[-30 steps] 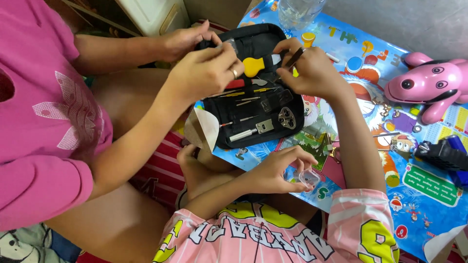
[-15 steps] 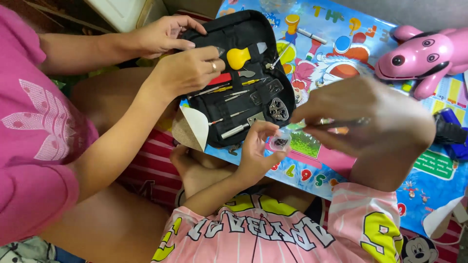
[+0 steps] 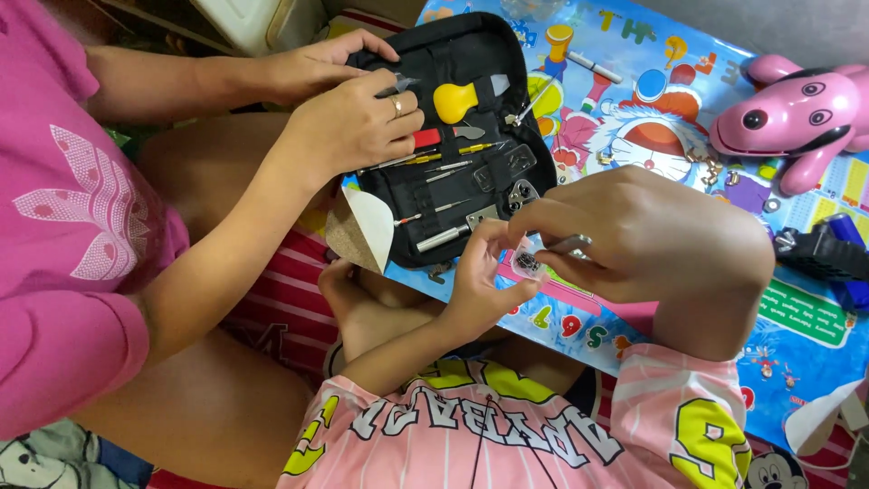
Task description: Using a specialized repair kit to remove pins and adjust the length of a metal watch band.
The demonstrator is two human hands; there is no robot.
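Observation:
My left hand (image 3: 478, 282) pinches a small round metal watch part (image 3: 525, 263) between its fingertips, above a colourful picture mat (image 3: 797, 335). My right hand (image 3: 634, 237) is closed on a thin metal tool (image 3: 572, 243), and the tool's tip touches the part. Just behind my hands lies an open black tool case (image 3: 471, 54) with a yellow-handled tool (image 3: 455, 100), small screwdrivers and other metal pieces. Another person in a pink shirt has both hands on the case: one hand (image 3: 358, 122) over its left side, the other hand (image 3: 312, 68) at its far left corner.
A pink toy dog (image 3: 797, 109) stands at the right edge of the mat. A dark blue and black object (image 3: 828, 254) lies below it. A pen (image 3: 593, 65) and small loose metal bits are scattered on the mat. The other person's arm and knee fill the left.
My right hand left the tool case and came back toward me with the thin metal tool. My left hand lifted the small part to meet it. The view also moved closer.

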